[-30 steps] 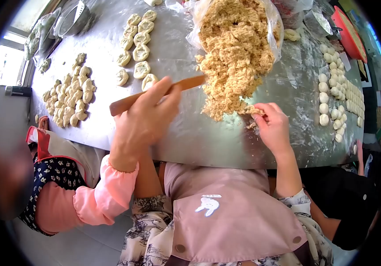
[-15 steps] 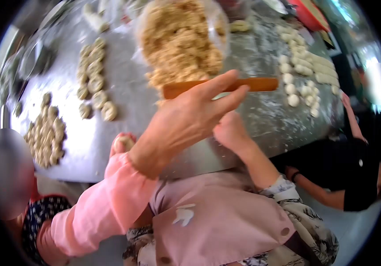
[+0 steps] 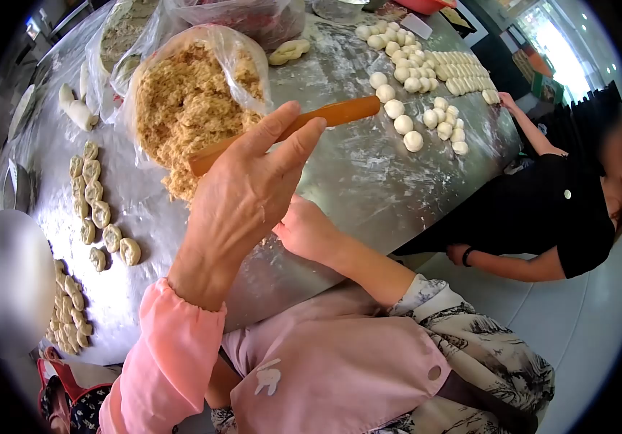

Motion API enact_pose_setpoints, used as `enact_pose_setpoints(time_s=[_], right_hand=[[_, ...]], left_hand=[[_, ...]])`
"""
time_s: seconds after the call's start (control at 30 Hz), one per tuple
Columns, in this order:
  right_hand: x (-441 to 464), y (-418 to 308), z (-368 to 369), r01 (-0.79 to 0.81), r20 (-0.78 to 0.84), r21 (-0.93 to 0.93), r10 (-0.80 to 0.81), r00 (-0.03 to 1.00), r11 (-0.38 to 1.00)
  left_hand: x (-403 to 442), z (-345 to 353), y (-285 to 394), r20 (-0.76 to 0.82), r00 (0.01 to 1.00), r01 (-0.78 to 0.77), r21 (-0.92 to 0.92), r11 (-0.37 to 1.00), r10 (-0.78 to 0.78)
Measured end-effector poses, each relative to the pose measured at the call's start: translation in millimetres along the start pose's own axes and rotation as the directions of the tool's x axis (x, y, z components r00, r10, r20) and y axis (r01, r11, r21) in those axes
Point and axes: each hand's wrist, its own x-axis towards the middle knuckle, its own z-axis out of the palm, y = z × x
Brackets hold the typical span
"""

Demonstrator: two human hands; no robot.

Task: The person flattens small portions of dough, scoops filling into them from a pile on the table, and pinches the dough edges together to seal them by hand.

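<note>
My right hand [image 3: 307, 228] is closed above the metal table. Its fingertips are partly covered by a co-worker's hand [image 3: 242, 181], so what they hold is unclear. That co-worker's pink-sleeved arm [image 3: 170, 354] reaches across from the left. A flat orange-brown wooden stick [image 3: 347, 112] is in the co-worker's fingers, its near end over the crumbly tan filling [image 3: 195, 94]. My left hand is hidden behind this arm; only a bit of my left forearm [image 3: 220, 390] shows beside my pink apron [image 3: 340, 362].
The filling spills from a plastic-lined bowl [image 3: 256, 65]. Shaped dough pieces [image 3: 94, 192] lie in rows at left, with more [image 3: 69, 311] nearer. White dough balls [image 3: 403, 124] and flattened rows [image 3: 462, 71] lie at right. A black-shirted co-worker [image 3: 520, 206] touches the dough's edge.
My view has turned, shifting the table's contents leftward. A hand holding dough, seen earlier behind the pink sleeve, is now hidden. The co-worker still holds the stick over the filling.
</note>
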Motion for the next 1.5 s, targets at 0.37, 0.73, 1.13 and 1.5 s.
enact_pose_setpoints(time_s=[0.37,0.73,1.13,1.5], right_hand=[[2.4,37.2,31.9,0.016,-0.048,0.354,0.001,0.999,0.935],[1.4,-2.2,1.2,-0.030,0.080,0.022,0.028,0.996,0.999],[-2.3,4.9,5.4,-0.033,0.137,-0.058,0.040,0.990,0.998],[-2.3,8.3,11.5,-0.018,0.083,-0.011,0.019,0.996,1.000]], left_hand=[[23.2,27.7,7.2,-0.060,0.986,-0.149,0.079,0.986,0.154],[30.2,43.5,3.1,-0.140,0.989,-0.056,-0.078,0.995,0.045],[32.3,50.6,-2.1,-0.023,0.990,-0.134,0.079,0.988,0.136],[29.4,55.7,5.3,-0.043,0.993,-0.110,0.034,0.993,0.111]])
